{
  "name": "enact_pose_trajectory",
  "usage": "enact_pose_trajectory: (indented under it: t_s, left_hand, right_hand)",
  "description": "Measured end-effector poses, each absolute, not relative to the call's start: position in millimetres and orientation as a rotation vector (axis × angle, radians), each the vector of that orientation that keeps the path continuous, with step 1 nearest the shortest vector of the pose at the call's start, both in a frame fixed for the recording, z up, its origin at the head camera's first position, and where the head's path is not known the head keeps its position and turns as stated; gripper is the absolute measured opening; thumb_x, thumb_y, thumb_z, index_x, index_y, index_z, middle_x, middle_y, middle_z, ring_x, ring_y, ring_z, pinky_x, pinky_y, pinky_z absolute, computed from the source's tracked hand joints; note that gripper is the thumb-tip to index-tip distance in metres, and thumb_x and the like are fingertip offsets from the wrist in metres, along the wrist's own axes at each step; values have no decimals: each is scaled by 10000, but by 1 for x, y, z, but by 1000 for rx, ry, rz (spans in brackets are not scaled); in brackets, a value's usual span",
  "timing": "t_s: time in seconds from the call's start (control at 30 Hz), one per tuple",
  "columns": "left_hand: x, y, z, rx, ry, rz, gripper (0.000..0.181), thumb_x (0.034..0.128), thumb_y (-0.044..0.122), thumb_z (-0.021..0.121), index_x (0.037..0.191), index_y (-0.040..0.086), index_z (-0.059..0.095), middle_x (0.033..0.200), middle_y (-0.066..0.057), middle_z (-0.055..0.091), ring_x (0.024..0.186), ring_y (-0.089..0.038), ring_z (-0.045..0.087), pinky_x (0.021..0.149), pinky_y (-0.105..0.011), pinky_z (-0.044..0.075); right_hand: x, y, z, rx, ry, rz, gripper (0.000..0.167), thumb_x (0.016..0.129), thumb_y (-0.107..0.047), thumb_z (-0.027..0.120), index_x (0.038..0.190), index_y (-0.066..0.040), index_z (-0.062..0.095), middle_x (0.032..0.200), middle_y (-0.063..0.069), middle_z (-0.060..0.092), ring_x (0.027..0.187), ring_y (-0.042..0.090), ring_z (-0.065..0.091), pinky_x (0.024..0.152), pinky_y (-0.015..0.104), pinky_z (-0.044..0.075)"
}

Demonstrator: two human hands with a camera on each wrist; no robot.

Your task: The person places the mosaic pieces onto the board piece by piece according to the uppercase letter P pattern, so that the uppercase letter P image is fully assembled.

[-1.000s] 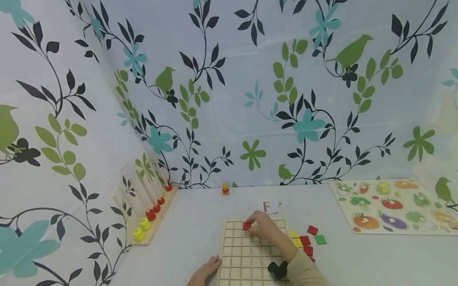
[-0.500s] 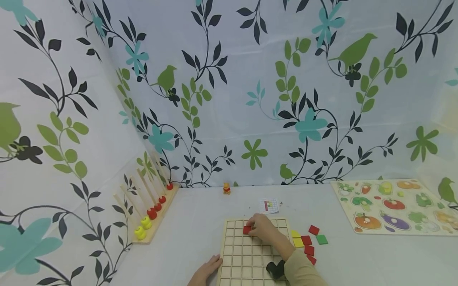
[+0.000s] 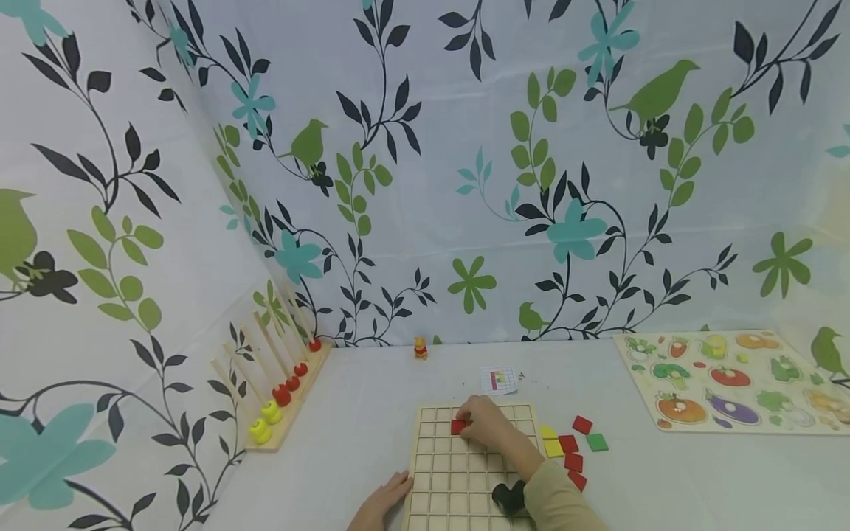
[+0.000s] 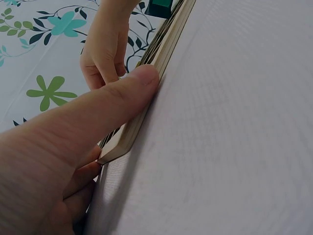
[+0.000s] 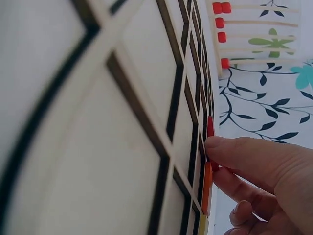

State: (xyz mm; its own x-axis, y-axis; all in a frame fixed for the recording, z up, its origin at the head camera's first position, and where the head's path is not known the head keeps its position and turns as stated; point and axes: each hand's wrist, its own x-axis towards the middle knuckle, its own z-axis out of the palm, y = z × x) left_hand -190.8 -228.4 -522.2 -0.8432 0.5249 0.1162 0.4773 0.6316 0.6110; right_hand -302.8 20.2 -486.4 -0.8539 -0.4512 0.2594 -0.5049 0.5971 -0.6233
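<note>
My right grip point(image 3: 488, 422) pinches one red square tile point(image 3: 457, 427) at a far-row cell of the pale wooden gridded board point(image 3: 440, 483); one flat orange tile point(image 5: 207, 188) and one yellow tile point(image 5: 203, 225) sit just beside it. Left grip point(image 3: 385, 495) unclenched, resting against the board's left edge. My right forearm point(image 3: 527, 459) blocks some cells. Right of the board, on the white worktop point(image 3: 319, 431): four loose red tiles point(image 3: 573, 462), two loose yellow tiles point(image 3: 553, 449), one green tile point(image 3: 598, 442). Around: one wooden dowel rack point(image 3: 280, 426), one small figurine point(image 3: 420, 349), one printed card point(image 3: 499, 380), one vegetable-picture puzzle board point(image 3: 693, 354).
</note>
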Motion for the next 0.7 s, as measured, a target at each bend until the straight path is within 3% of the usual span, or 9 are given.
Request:
enact_pose_trajectory:
  t_s: [0.37, 0.7]
  left_hand:
    - [-194, -231, -524, 919, 2791, 994, 808, 721, 422, 703, 1286, -73, 405, 1337, -200, 385, 1217, -349, 348, 907, -539, 329]
    - [-193, -229, -524, 862, 2757, 1011, 798, 705, 381, 702, 1290, -70, 401, 1351, -193, 369, 1230, -350, 327, 915, -548, 312]
  right_hand:
    - [-303, 19, -484, 798, -2743, 1074, 163, 662, 0, 720, 814, 20, 664, 754, 14, 509, 691, 172, 468, 617, 321, 437]
    - [-297, 32, -473, 732, -2584, 1243, 152, 755, -34, 684, 900, 7, 670, 841, 42, 587, 789, 238, 553, 647, 357, 470]
